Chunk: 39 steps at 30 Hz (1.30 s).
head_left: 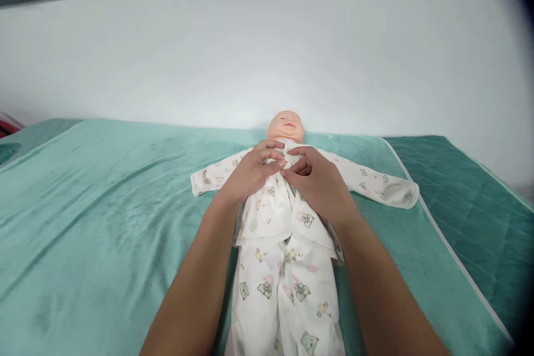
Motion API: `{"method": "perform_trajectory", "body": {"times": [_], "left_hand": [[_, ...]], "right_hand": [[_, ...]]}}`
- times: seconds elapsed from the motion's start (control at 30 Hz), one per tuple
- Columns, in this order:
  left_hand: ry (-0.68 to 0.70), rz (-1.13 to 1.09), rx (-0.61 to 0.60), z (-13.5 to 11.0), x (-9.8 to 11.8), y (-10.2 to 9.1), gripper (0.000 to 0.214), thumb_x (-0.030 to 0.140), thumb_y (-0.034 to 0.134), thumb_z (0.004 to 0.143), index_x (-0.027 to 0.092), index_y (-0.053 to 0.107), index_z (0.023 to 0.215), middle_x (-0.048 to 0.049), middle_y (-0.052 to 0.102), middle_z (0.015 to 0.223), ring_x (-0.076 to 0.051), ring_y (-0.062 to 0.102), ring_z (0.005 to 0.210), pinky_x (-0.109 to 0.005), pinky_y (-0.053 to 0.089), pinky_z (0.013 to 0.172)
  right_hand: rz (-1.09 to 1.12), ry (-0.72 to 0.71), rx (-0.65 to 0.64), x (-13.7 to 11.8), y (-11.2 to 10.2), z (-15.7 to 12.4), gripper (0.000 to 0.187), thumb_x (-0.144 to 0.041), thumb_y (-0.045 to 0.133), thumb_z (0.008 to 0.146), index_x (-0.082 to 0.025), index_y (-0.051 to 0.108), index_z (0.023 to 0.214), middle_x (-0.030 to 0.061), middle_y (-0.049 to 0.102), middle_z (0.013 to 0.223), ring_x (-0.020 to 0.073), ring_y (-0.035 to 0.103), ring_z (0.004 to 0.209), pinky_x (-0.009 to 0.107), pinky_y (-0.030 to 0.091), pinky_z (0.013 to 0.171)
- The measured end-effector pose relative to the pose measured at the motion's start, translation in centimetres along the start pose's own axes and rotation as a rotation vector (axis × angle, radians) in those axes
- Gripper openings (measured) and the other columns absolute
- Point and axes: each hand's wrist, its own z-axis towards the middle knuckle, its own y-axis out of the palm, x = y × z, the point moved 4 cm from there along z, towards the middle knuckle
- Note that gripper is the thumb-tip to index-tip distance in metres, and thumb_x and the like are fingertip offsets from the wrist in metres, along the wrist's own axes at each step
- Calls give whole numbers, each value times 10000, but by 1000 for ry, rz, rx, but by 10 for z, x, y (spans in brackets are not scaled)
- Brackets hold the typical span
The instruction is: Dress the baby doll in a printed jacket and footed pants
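Observation:
A baby doll (286, 125) lies on its back, dressed in a white printed shirt (267, 217) and matching trousers (258, 300). Both of my hands meet at the upper front of the shirt, just below the doll's neck. My left hand (261, 164) pinches the front edge of the shirt between thumb and fingers. From the other side, my right hand (311, 172) grips the opposite edge with curled fingers. A small pale button seems to show between the fingertips. Below my hands the shirt front hangs slightly parted. Its sleeves stretch out flat to both sides.
A light green blanket (104, 222) with soft wrinkles covers the surface under the doll. At the right lies a darker green quilted cover (471, 222). A white wall (250, 55) rises right behind the doll's head. Something red (8, 125) shows at the far left edge.

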Motion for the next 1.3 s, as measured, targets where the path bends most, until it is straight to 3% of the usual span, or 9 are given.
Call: {"method": "perform_trajectory", "body": {"times": [0.5,0.7,1.1,1.3], "left_hand": [[-36,-107,-5,-1,0,1,208,378,609,892,237,709,778,-19,538,1409,-246,515,1297,-364,482,1006],[-43,-114,-19,-1,2,1,175,373,614,880,239,712,824,-19,527,1414,-248,515,1294,-374,457,1025],[-49,-20,1,1,0,3,75,269,627,802,211,670,823,-6,511,1421,-224,574,1185,-294,492,781],[-13,-11,34,2,-3,4,102,197,609,771,218,635,867,-3,531,1407,-229,563,1207,-293,486,798]], "right_hand": [[91,-11,-49,-1,-2,0,365,-373,662,816,-279,615,1166,-31,646,771,140,566,684,276,444,641],[182,-9,-16,2,-5,1,288,-433,624,866,-256,649,1091,-55,507,670,107,448,606,251,376,580],[196,46,70,7,-4,5,219,-326,654,806,-238,679,1005,-48,527,692,109,466,633,256,371,604],[141,99,148,7,-5,5,146,-313,641,800,-246,691,920,-54,523,680,106,448,620,259,344,591]]}}
